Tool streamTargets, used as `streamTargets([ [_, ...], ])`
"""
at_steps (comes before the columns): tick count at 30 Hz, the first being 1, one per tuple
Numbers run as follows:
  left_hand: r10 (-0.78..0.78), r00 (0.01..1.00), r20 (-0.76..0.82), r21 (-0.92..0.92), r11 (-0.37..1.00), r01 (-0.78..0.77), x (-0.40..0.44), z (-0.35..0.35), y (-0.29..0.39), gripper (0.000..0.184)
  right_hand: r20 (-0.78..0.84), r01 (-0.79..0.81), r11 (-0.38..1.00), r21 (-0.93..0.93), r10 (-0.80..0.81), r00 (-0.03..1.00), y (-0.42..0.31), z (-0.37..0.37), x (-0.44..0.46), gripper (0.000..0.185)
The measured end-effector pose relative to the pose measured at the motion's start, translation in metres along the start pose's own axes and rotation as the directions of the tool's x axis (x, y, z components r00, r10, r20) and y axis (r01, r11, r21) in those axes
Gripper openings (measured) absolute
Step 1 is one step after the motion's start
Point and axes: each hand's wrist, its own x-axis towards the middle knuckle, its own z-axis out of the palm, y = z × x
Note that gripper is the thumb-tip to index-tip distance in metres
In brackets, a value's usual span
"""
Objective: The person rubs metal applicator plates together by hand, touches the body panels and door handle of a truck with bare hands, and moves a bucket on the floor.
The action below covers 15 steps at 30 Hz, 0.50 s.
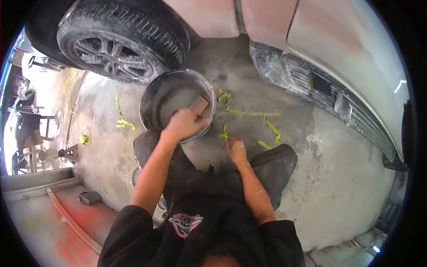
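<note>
Over the round dark bucket [151, 104], my left hand [183, 125] grips the near end of a flat tan block [199, 105], its fingers partly blurred. The bucket's inside is grey, and its contents are hard to make out. Just right of the bucket, my right hand [236, 150] is low over the floor between my knees, fingers pinched at a crumpled strip of yellow tape [224, 132]. A roll of yellow tape [223, 99] rests on the floor beside the bucket.
A dusty car wheel [115, 58] stands behind the bucket. The car body [347, 49] and its lower grille [307, 75] curve along the right. More tape strips [253, 114] lie on the concrete floor [338, 178]. At lower left is a red-stained panel [75, 222].
</note>
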Motion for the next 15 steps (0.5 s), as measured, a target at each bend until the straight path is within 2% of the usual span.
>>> streamTargets([
  [2, 0.024, 0.998, 0.059, 0.104, 0.994, -0.03, -0.005, 0.033, 0.002, 0.041, -0.01, -0.021, 0.999, 0.04, 0.021, 1.0, -0.007, 0.0, 0.013, 0.025],
  [4, 0.009, 0.996, -0.094, 0.052, 0.999, -0.004, -0.007, 0.07, -0.005, 0.043, -0.028, -0.081, 0.994, 0.078, 0.084, 0.996, -0.007, -0.001, 0.01, 0.026],
  [5, -0.003, 0.987, -0.162, 0.018, 1.0, 0.006, -0.007, 0.084, -0.004, 0.045, -0.036, -0.054, 0.992, 0.112, 0.059, 0.998, -0.007, -0.007, 0.01, 0.026],
  [8, -0.094, 0.975, -0.203, 0.032, 0.994, 0.103, -0.007, 0.092, 0.002, 0.042, -0.082, -0.011, 0.979, 0.206, 0.029, 0.996, -0.002, -0.003, 0.014, 0.024],
  [12, -0.175, 0.955, -0.239, 0.104, 0.973, 0.204, 0.001, 0.101, 0.008, 0.038, -0.013, -0.073, 0.946, 0.316, 0.081, 0.997, -0.01, -0.005, 0.012, 0.026],
  [15, -0.249, 0.932, -0.264, 0.095, 0.955, 0.282, 0.001, 0.104, 0.017, 0.039, -0.011, -0.042, 0.94, 0.339, 0.048, 0.999, -0.006, -0.002, 0.011, 0.029],
])
